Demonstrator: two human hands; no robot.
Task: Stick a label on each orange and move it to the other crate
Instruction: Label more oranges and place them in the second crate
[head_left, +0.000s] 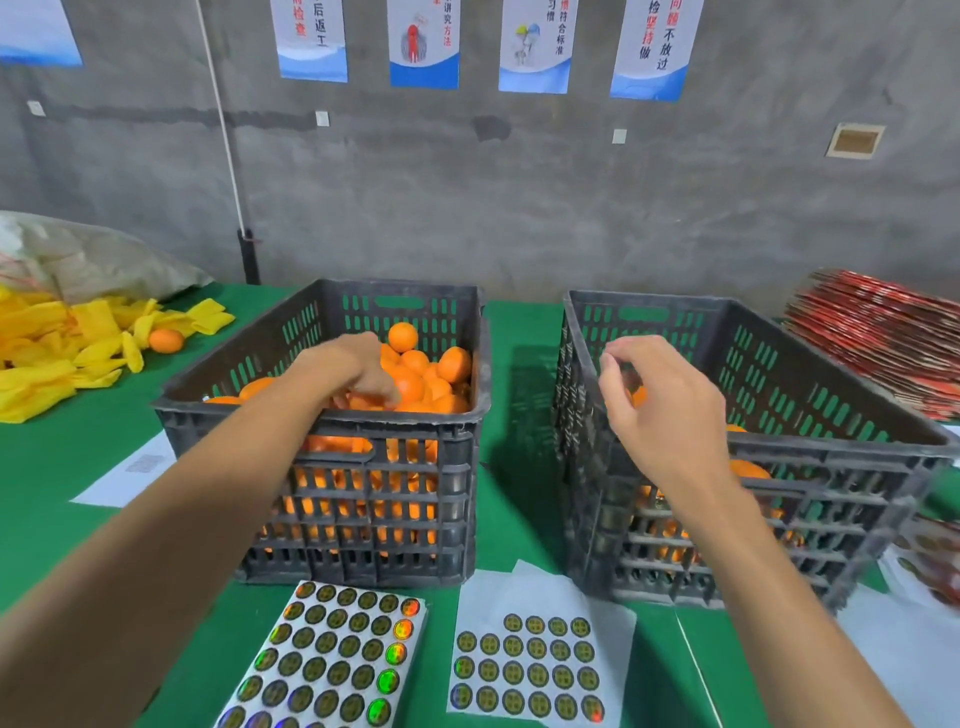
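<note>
head view: the left crate (332, 441) is sitting heaped with oranges (415, 374), so it is serving as the supply, and the left hand (358, 371) is reaching down into that pile with fingers curling around one fruit at the near edge, seemingly taking the next one to label; how firmly it is gripping cannot be told, since the fingertips are buried among the fruit. the right crate (779, 467) is standing just beside it on the green table (67, 457), holding only a few oranges low down, which suggests it is the destination and the job is far from done. the right hand (660, 395) is hovering over that crate's near left corner, thumb and forefinger drawing close together with the other fingers loosely bent; whether a label is sitting between the fingertips is too small to tell. two sticker sheets (530, 660) are lying right in front of the crates, near the person, probably so either hand is peeling a label without stretching.
</note>
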